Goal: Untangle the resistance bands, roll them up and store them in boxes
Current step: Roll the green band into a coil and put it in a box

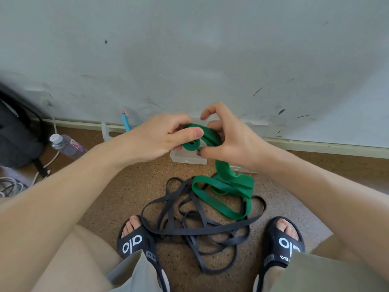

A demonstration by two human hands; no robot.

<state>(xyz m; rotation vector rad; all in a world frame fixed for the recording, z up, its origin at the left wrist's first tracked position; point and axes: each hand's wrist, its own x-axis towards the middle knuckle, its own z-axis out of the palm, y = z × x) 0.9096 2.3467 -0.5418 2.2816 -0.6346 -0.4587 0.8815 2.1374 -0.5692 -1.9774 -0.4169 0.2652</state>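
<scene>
A wide green resistance band (pixel 212 137) is partly rolled into a small coil between my two hands, above the floor. My left hand (pixel 162 135) pinches the coil with thumb and fingers. My right hand (pixel 227 135) curls round the band's other side, its thumb under the coil. The band's loose tail (pixel 223 192) hangs down and lies in loops on the floor. Thin black bands (pixel 197 228) lie tangled on the floor between my feet. A clear plastic box (pixel 187 158) sits on the floor under my hands, mostly hidden by them.
The wall stands close ahead with a skirting board (pixel 315 145). A water bottle (pixel 67 145), a dark bag (pixel 14 131) and cables (pixel 12 186) lie at the left. My sandalled feet (pixel 134 239) flank the black bands on a brown speckled floor.
</scene>
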